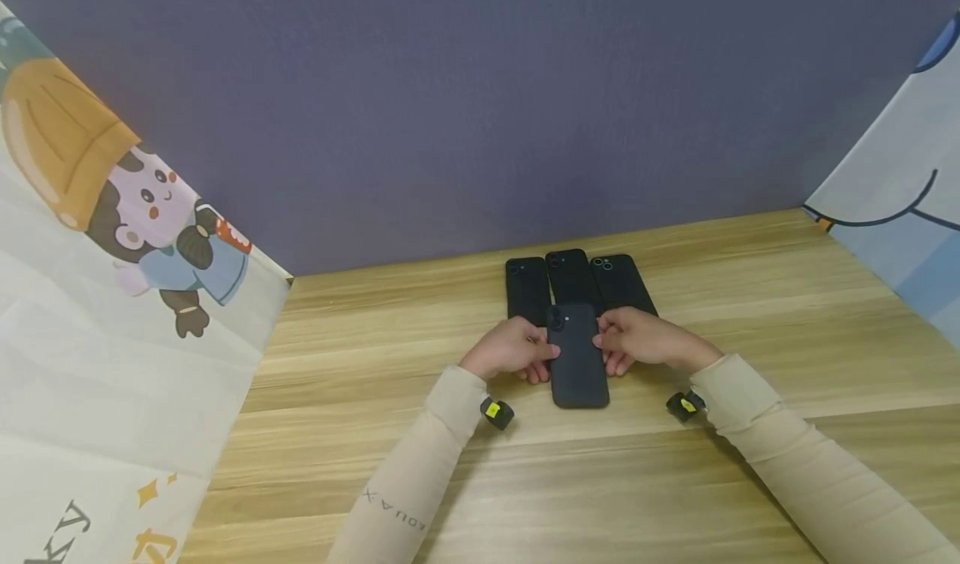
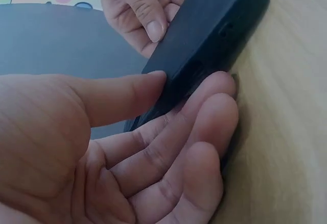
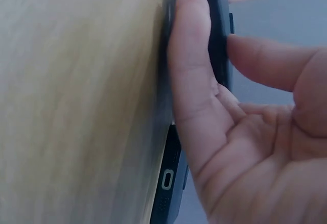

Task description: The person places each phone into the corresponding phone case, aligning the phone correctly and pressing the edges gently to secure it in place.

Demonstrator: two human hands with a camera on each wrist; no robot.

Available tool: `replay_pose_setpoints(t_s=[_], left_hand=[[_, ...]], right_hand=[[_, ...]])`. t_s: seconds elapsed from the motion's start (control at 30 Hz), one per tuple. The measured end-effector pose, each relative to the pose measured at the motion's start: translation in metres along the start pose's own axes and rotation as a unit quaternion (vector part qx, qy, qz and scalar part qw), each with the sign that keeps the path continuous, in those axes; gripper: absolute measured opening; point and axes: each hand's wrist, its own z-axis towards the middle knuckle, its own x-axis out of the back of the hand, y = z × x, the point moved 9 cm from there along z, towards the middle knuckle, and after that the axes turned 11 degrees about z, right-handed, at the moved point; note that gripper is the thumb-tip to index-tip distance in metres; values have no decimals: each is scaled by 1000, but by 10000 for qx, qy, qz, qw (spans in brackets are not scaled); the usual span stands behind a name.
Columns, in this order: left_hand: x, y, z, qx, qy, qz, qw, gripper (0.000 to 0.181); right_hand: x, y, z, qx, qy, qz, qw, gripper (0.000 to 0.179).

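A dark smartphone point(image 1: 580, 374) with a camera at its top left corner is held between both hands, back side up. My left hand point(image 1: 514, 347) pinches its left edge, thumb on the back and fingers underneath. On the opposite edge, my right hand point(image 1: 637, 339) grips it the same way. In the left wrist view the phone point(image 2: 204, 35) tilts up off the wooden surface. Behind it lie three black phones side by side: a left one point(image 1: 527, 287), a middle one point(image 1: 572, 274) and a right one point(image 1: 621, 282). The held phone overlaps the middle one's near end.
The wooden table point(image 1: 360, 364) runs back to a dark blue-grey panel point(image 1: 480, 114). A cartoon-printed white sheet point(image 1: 90, 364) borders the left side, and another printed sheet point(image 1: 885, 206) the right. In the right wrist view, one lying phone point(image 3: 172, 183) shows its charging port.
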Motion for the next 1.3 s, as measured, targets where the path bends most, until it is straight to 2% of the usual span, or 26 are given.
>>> replay_pose_setpoints(t_s=[0.1,0.23,0.43,0.7,1.03,1.3], left_hand=[[-3,2,0,-52,-39,638,9979,33],[-7,5,2,-237,-47,1455,9891,38],[-8,11,1,-413,173,1978,9792,40],[-9,14,-2,-241,401,2580,9650,40],[-8,15,-2,-106,580,2623,9632,39],[-8,15,0,-79,666,2651,9619,37]], right_hand=[[-1,-1,-2,-35,-40,-138,9999,30],[-2,-1,-4,-89,-84,-291,9995,35],[-3,-1,-6,-92,-123,-421,9990,29],[-2,1,-6,-10,-33,-621,9981,28],[-5,-6,-8,226,-39,-1007,9947,29],[-6,-9,-12,233,-259,-1118,9931,43]])
